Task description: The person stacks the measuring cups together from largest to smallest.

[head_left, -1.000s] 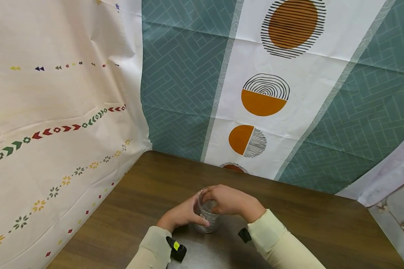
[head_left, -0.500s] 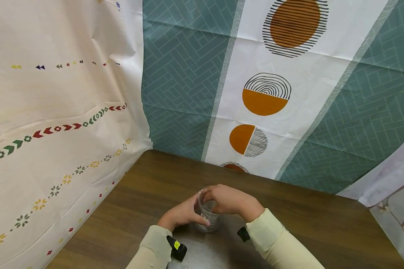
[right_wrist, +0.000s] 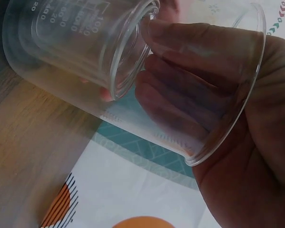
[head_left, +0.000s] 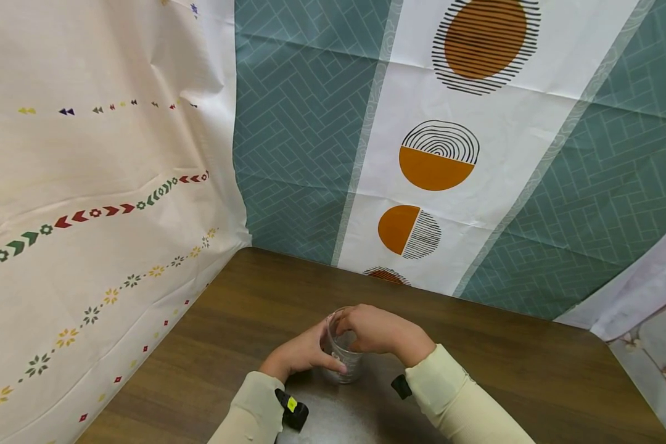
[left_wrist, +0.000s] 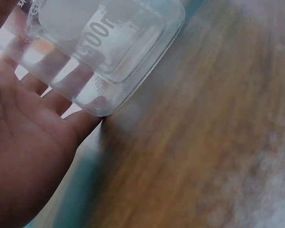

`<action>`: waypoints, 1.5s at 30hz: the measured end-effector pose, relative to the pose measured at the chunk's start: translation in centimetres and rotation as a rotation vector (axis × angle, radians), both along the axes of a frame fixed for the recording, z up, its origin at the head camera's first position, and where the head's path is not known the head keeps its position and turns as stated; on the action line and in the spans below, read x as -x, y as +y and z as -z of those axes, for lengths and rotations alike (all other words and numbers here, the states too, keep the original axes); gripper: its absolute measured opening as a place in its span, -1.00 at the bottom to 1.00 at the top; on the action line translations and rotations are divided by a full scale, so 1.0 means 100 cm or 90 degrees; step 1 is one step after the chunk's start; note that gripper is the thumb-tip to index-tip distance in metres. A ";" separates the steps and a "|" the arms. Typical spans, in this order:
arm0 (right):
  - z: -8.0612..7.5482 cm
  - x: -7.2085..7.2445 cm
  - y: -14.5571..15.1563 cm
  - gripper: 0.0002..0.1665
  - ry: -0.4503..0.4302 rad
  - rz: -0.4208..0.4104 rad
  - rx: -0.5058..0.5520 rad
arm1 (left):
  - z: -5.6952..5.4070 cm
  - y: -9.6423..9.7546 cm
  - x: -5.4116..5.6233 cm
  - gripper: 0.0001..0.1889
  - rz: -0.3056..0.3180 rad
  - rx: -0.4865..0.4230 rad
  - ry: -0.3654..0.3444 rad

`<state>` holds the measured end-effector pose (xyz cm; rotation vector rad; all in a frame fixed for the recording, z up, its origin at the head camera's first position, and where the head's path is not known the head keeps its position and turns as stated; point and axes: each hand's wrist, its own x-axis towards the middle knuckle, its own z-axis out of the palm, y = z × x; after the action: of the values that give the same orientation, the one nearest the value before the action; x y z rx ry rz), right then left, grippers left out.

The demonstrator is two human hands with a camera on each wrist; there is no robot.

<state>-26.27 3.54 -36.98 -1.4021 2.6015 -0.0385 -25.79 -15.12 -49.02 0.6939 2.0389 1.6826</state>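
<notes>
A clear graduated beaker stands at the middle of the table, and the left wrist view shows a 500 mark on its wall. My left hand grips it from the left, thumb across the near side and fingers behind it. My right hand reaches down through its mouth. In the right wrist view a smaller clear beaker with printed graduations is nested inside, apparently with more glass within it. My right fingertips pinch at the small beaker's rim; part of that hold is hidden behind the glass.
The brown wooden table runs back to a green and white patterned curtain. A cream printed cloth hangs along the left edge. Black straps with cameras sit on both wrists, by the cream sleeves.
</notes>
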 end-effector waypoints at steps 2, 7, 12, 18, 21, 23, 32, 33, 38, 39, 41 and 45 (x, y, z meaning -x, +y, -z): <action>0.000 0.000 0.001 -0.66 0.001 0.001 0.001 | 0.000 0.000 0.000 0.18 -0.001 0.001 0.000; 0.000 0.000 0.003 -0.66 0.010 -0.008 0.003 | 0.000 0.001 0.000 0.18 0.008 -0.003 0.010; -0.001 -0.001 0.003 -0.67 0.020 -0.020 0.006 | 0.000 0.001 0.001 0.17 0.011 -0.007 0.010; -0.001 -0.002 0.004 -0.67 0.016 -0.019 0.009 | -0.001 0.003 0.000 0.16 0.015 -0.017 0.008; -0.001 -0.002 0.004 -0.66 0.009 -0.011 0.004 | -0.002 0.003 -0.001 0.15 0.019 -0.018 0.006; -0.002 -0.002 0.004 -0.66 0.005 -0.007 -0.001 | -0.002 0.002 -0.001 0.15 0.018 -0.012 0.006; -0.002 -0.003 0.005 -0.67 0.007 -0.006 -0.005 | -0.002 0.002 -0.001 0.14 0.014 -0.005 0.002; -0.002 -0.003 0.006 -0.67 0.006 -0.006 -0.003 | -0.002 0.003 -0.001 0.14 0.017 -0.006 0.001; -0.001 -0.003 0.007 -0.69 0.008 -0.014 0.007 | -0.001 0.003 -0.002 0.13 0.017 -0.011 0.000; 0.000 -0.003 0.007 -0.70 0.010 -0.015 0.009 | -0.002 0.003 -0.003 0.13 0.016 -0.013 0.000; 0.000 -0.004 0.008 -0.71 0.008 -0.015 0.013 | -0.002 0.003 -0.003 0.13 0.016 -0.019 0.000; -0.003 -0.005 0.010 -0.71 0.000 -0.006 0.022 | -0.002 0.003 -0.003 0.13 0.015 -0.020 -0.004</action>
<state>-25.80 4.54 -36.72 -1.4253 2.6069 -0.0835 -25.52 -14.82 -48.79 0.7198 1.9966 1.7044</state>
